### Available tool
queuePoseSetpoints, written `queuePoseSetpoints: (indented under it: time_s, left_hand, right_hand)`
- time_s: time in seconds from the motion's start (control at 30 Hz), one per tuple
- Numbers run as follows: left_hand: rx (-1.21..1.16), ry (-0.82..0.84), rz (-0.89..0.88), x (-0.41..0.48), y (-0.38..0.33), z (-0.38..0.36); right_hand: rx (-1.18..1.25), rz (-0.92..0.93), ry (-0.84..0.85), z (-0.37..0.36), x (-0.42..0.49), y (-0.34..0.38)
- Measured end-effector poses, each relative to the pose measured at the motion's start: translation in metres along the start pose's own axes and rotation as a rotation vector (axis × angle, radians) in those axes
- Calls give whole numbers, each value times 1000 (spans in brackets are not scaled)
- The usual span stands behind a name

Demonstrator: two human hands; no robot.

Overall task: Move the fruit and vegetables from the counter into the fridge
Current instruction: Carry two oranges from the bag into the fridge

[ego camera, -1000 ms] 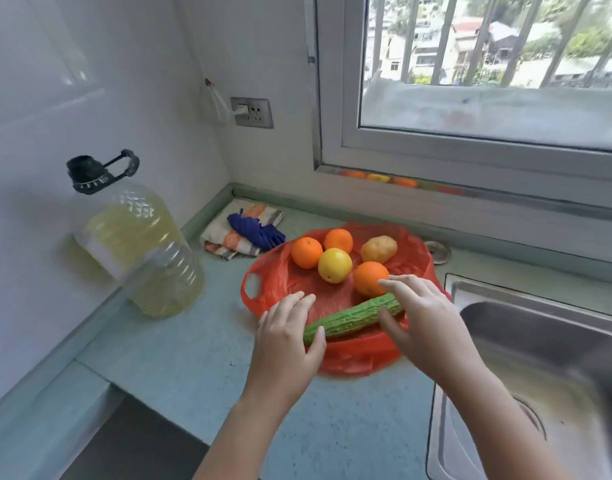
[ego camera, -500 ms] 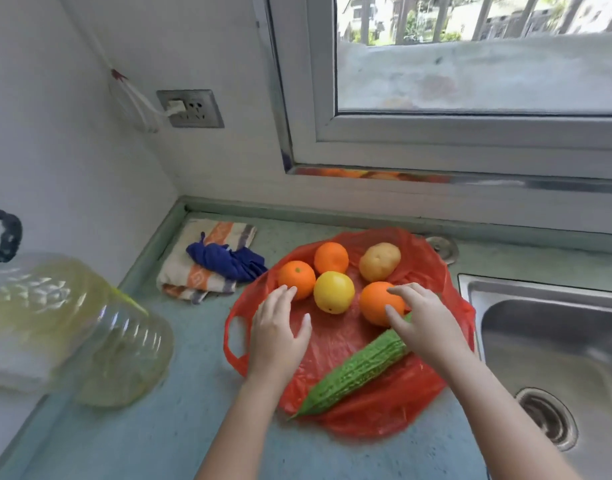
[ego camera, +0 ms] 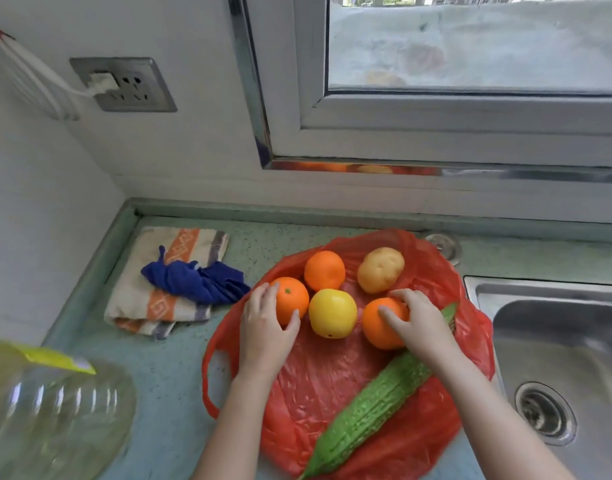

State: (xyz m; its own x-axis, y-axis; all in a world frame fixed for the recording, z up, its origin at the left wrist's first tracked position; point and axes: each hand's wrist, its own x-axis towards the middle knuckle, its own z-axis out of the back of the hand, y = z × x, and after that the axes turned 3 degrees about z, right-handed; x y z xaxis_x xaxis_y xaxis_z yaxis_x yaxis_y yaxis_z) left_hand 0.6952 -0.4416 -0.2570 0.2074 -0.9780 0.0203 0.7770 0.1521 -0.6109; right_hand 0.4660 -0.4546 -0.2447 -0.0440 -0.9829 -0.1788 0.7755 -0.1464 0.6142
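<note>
A red plastic bag (ego camera: 332, 382) lies flat on the green counter with the produce on it. My left hand (ego camera: 264, 327) curls round the left orange (ego camera: 292, 301). My right hand (ego camera: 419, 322) grips the right orange (ego camera: 377, 327). Between them sits a yellow fruit (ego camera: 332, 313). Behind it are a third orange (ego camera: 324, 270) and a potato (ego camera: 380, 269). A green bitter gourd (ego camera: 370, 407) lies diagonally across the bag under my right forearm. No fridge is in view.
A folded striped towel (ego camera: 166, 271) with a blue cloth (ego camera: 197, 280) on it lies left of the bag. A large oil jug (ego camera: 51, 414) fills the near left. The steel sink (ego camera: 557, 358) is on the right. A wall socket (ego camera: 124, 84) and window are behind.
Both hands left the bitter gourd, which now lies on the bag, and moved forward onto the oranges, one each. The view has tipped closer and further down.
</note>
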Motion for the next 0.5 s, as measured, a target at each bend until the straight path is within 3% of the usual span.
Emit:
queuePoseSetpoints:
  time_s: [0.5]
  left_hand:
    - [-47,31,110,15,6,-17]
  right_hand:
    - [-49,16,266,-8,-9,-10]
